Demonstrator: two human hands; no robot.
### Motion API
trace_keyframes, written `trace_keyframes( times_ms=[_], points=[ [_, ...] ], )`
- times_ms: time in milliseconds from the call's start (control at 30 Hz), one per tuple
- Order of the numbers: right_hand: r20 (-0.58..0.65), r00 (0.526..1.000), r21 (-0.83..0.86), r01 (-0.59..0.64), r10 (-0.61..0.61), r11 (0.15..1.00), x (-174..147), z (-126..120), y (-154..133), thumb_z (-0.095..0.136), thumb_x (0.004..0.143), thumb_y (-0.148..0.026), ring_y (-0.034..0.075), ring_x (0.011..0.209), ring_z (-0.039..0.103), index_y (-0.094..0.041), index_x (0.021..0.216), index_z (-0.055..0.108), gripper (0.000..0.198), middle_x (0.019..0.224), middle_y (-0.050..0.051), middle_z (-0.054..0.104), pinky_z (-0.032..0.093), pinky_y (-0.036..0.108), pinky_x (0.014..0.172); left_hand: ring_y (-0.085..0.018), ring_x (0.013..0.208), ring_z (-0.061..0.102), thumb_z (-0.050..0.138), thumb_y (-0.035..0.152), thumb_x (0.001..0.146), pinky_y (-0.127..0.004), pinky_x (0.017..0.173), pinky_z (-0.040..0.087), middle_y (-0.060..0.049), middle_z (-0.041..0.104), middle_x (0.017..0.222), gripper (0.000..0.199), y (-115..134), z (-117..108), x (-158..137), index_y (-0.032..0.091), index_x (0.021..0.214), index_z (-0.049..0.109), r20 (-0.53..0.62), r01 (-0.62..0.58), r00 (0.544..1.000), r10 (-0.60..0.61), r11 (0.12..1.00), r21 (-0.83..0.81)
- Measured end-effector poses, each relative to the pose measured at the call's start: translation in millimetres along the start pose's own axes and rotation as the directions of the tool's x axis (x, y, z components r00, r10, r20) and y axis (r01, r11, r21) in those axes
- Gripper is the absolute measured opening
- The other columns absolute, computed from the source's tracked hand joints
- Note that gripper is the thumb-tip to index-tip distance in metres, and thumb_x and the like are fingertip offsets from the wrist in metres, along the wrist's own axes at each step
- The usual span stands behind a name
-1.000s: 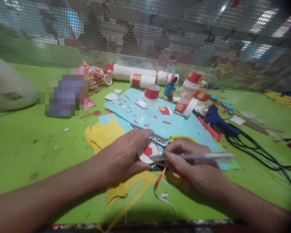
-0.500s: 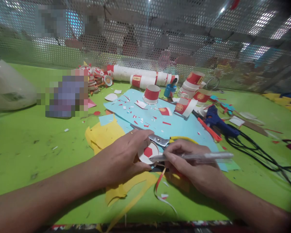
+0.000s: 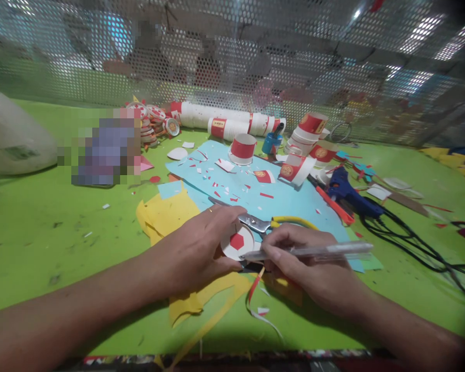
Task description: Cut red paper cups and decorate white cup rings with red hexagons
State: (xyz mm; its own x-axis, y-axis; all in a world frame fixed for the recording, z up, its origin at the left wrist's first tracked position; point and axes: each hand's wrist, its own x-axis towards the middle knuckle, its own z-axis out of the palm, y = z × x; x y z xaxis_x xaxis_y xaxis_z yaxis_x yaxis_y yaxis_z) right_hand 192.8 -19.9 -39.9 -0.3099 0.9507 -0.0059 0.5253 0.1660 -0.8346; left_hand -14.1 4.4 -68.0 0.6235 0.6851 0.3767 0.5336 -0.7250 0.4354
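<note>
My left hand (image 3: 207,240) grips a round white paper disc (image 3: 247,238) by its left side, thumb below and fingers above. A red hexagon (image 3: 236,242) sits at the disc's middle, with a thin dark line running up from it. Between the thumb and fingers of my right hand (image 3: 304,258) is a clear-barrelled pen (image 3: 333,250), its tip at the disc's lower edge. Scissors with yellow handles (image 3: 292,221) lie just behind the disc, their blades partly hidden by my left fingers. Yellow paper (image 3: 170,212) lies under and beside my left hand.
Light blue paper (image 3: 201,165) strewn with red and white scraps lies beyond my hands. Paper cups (image 3: 243,149) stand behind it. To the right are a blue glue gun (image 3: 351,191) with a black cable and a red-orange tool (image 3: 335,205). A large pale container (image 3: 15,137) stands left.
The pen tip has shifted very slightly down along the disc's lower edge. Both hands otherwise keep their places and grips.
</note>
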Motion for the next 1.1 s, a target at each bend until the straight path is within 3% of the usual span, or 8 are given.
trace_keyframes(
  times_ms=[400,1100],
  points=[
    [-0.037,0.999,0.041,-0.002,0.004,0.999,0.3,0.3,0.9,0.052,0.081,-0.027,0.014,0.054,0.052,-0.018,0.070,0.059,0.016,0.062,0.003,0.061,0.040,0.025,0.049,-0.025,0.099,0.059,0.063,0.022,0.080,-0.037,0.078,0.050,-0.010,0.060,0.110,0.051,1.0,-2.2,1.4,0.020,0.122,0.035,0.004,-0.028,1.000,0.029,0.999,-0.032],
    [-0.004,1.000,-0.003,0.003,-0.003,1.000,-0.5,0.6,-1.4,0.051,0.077,-0.023,0.012,0.050,0.047,-0.018,0.066,0.058,0.014,0.057,0.001,0.059,0.037,0.023,0.046,-0.024,0.096,0.058,0.063,0.024,0.082,-0.035,0.072,0.049,-0.008,0.060,0.103,0.049,3.1,-2.8,0.5,0.021,0.124,0.036,0.022,-0.015,1.000,0.016,0.998,-0.057]
  ],
)
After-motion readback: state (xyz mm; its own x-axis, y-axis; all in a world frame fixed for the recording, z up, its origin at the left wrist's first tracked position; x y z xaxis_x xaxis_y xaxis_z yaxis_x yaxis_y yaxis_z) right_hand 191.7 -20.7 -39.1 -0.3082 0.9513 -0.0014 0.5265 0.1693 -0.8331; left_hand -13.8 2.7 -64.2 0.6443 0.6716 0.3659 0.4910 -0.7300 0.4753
